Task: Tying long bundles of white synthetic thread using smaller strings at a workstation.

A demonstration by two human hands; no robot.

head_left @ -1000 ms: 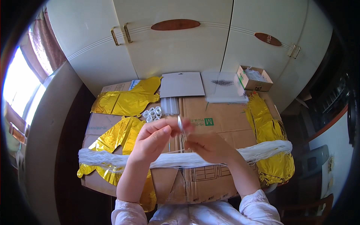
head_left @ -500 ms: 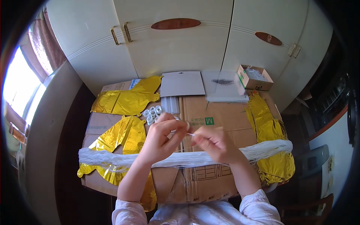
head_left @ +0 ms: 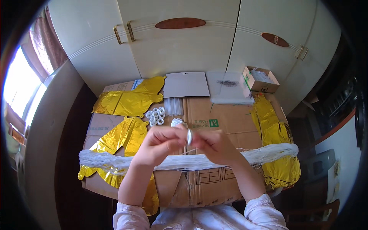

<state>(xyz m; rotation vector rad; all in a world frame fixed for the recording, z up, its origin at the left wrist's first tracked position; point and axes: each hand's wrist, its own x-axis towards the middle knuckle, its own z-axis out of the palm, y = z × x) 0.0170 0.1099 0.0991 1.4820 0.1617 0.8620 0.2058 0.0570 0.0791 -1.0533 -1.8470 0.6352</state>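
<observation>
Over the middle of the table, my left hand is closed at the fingertips on a small white ring-shaped coil, seen nearly edge-on. Against its other side is my right hand, fingers curled in a pinch. A thin white string shows just below the two hands, and its end near the right fingers is hidden. Beneath my wrists a long bundle of white strings lies across the table. Several similar small white rings sit beyond my left hand, with another white clump just behind the fingers.
Gold foil sheets lie at the left, and more gold foil at the right. At the back are a grey card, clear plastic bags, thin white sticks and a small open box. Flattened cardboard covers the table.
The white coil has turned into plain view between my hands. My left hand has dropped slightly and opened a view of the clump behind; the right fingers have curled in more.
</observation>
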